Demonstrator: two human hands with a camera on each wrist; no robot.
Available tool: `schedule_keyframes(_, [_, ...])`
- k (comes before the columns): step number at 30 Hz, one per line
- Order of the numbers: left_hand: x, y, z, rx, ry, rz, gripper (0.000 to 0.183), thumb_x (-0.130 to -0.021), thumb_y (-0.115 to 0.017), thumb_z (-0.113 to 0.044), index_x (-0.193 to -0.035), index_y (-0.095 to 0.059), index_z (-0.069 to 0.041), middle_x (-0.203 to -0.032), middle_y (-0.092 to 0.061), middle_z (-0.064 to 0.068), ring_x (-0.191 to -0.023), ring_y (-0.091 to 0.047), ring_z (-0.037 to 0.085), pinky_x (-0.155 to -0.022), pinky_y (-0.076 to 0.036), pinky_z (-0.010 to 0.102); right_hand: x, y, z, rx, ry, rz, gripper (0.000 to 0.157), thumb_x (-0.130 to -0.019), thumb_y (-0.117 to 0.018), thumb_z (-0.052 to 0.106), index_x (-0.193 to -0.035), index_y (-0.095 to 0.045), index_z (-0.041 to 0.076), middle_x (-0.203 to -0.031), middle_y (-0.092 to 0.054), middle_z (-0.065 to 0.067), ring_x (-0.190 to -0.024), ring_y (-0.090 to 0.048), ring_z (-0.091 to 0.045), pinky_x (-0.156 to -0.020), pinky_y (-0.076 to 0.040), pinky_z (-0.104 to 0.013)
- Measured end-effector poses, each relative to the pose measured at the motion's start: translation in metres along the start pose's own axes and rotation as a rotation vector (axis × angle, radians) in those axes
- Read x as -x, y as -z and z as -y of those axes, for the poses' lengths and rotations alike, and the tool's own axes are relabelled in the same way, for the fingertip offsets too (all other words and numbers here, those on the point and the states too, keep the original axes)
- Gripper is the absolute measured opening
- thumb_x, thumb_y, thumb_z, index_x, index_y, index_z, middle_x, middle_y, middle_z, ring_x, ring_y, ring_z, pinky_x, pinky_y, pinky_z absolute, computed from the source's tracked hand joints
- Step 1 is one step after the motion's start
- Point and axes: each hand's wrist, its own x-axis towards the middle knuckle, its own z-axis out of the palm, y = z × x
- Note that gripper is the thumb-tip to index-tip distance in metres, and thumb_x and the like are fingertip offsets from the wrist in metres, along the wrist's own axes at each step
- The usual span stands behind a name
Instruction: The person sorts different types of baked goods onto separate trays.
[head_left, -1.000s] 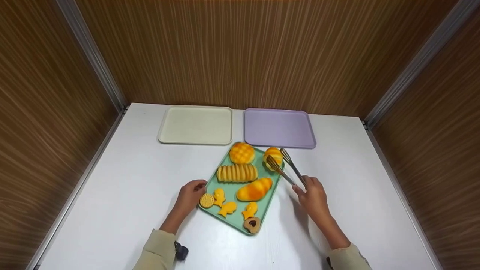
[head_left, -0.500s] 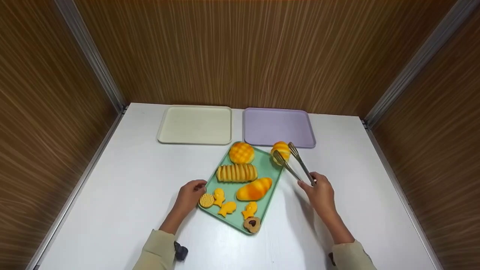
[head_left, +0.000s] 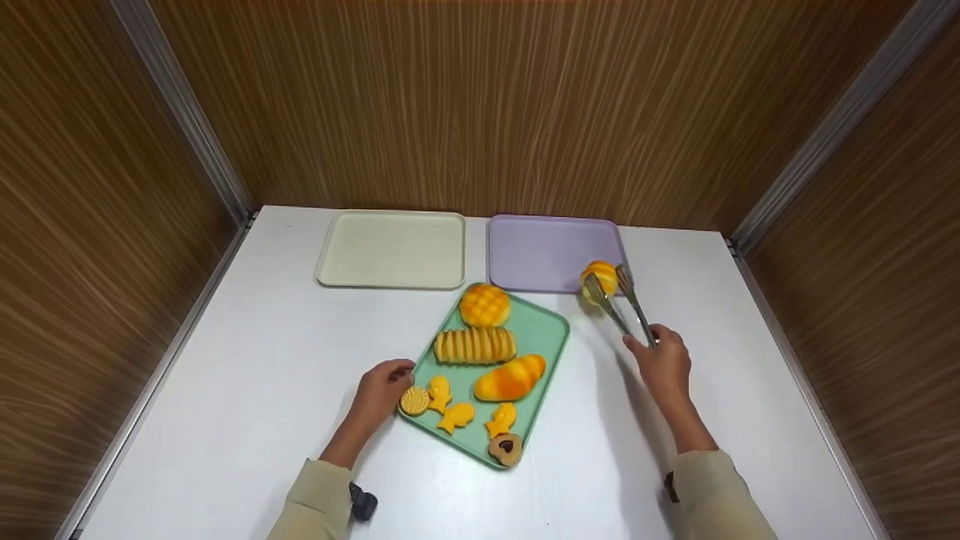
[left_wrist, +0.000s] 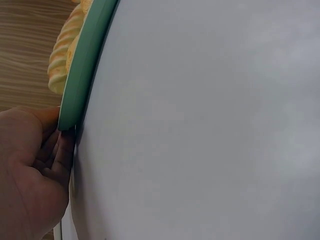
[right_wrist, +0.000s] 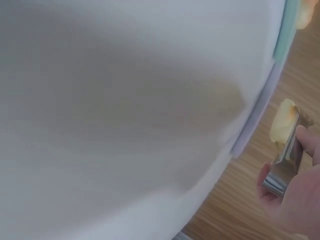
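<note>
In the head view my right hand (head_left: 664,367) grips metal tongs (head_left: 639,306), whose ends squeeze a round striped bread roll (head_left: 601,274). The roll is raised off the table, overlapping the purple tray's (head_left: 547,251) front right corner in this view. The right wrist view shows the fingers and thumb around the tongs (right_wrist: 284,172), with the pale roll (right_wrist: 283,121) at their far end. My left hand (head_left: 381,390) pinches the left edge of the green tray (head_left: 546,330); in the left wrist view fingers (left_wrist: 64,155) reach beneath its rim.
On the green tray lie a crosshatched bun (head_left: 484,306), a ridged loaf (head_left: 475,346), an oval bread (head_left: 511,378), several fish-shaped cookies (head_left: 456,418), a round biscuit (head_left: 414,401) and a heart-centred cookie (head_left: 505,449). A cream tray (head_left: 391,250) lies at the back left. Wood-grain panels (head_left: 480,105) enclose the table.
My right hand has carried the roll in the tongs off the green tray, rightward and back to the purple tray's corner. The left hand and the green tray have stayed put.
</note>
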Motion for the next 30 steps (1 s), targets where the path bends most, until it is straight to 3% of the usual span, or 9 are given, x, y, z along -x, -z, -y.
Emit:
schedule_keyframes(14, [0.000,0.000,0.001,0.017,-0.009,-0.005,0.025,-0.097,-0.065,-0.012,-0.121,-0.070,-0.006,-0.108,-0.069,0.008,-0.100,-0.062,0.022,-0.089,-0.051,0.041,-0.038,-0.016,-0.012,-0.038,-0.062,-0.023,0.047,-0.094,-0.071,0.023,-0.122,-0.060,-0.014,-0.115,-0.062,-0.030,-0.103,-0.061,-0.040,-0.091,-0.047,-0.051])
schedule_keyframes(19, [0.001,-0.001,0.004,0.018,-0.013,0.006,0.024,-0.098,-0.065,-0.013,-0.121,-0.070,-0.007,-0.108,-0.069,0.007,-0.100,-0.062,0.021,-0.089,-0.051,0.039,-0.045,-0.021,-0.014,-0.039,-0.102,-0.036,0.044,-0.094,-0.071,0.023,-0.118,-0.062,-0.013,-0.111,-0.064,-0.029,-0.099,-0.060,-0.039,-0.089,-0.047,-0.049])
schedule_keyframes(24, [0.001,0.000,0.003,0.015,-0.019,0.009,0.025,-0.098,-0.063,-0.013,-0.121,-0.069,-0.007,-0.109,-0.068,0.007,-0.099,-0.062,0.021,-0.088,-0.051,0.039,-0.049,-0.024,-0.017,-0.030,-0.165,0.002,0.045,-0.095,-0.068,0.024,-0.123,-0.060,-0.012,-0.115,-0.064,-0.028,-0.103,-0.060,-0.037,-0.093,-0.047,-0.049])
schedule_keyframes(30, [0.000,0.000,0.004,0.016,-0.022,0.018,0.025,-0.099,-0.063,-0.013,-0.122,-0.069,-0.007,-0.109,-0.068,0.007,-0.099,-0.061,0.021,-0.087,-0.051,0.038,-0.050,-0.023,-0.018,0.001,-0.174,0.036,0.049,-0.095,-0.068,0.027,-0.125,-0.060,-0.011,-0.116,-0.066,-0.029,-0.102,-0.062,-0.037,-0.091,-0.048,-0.049])
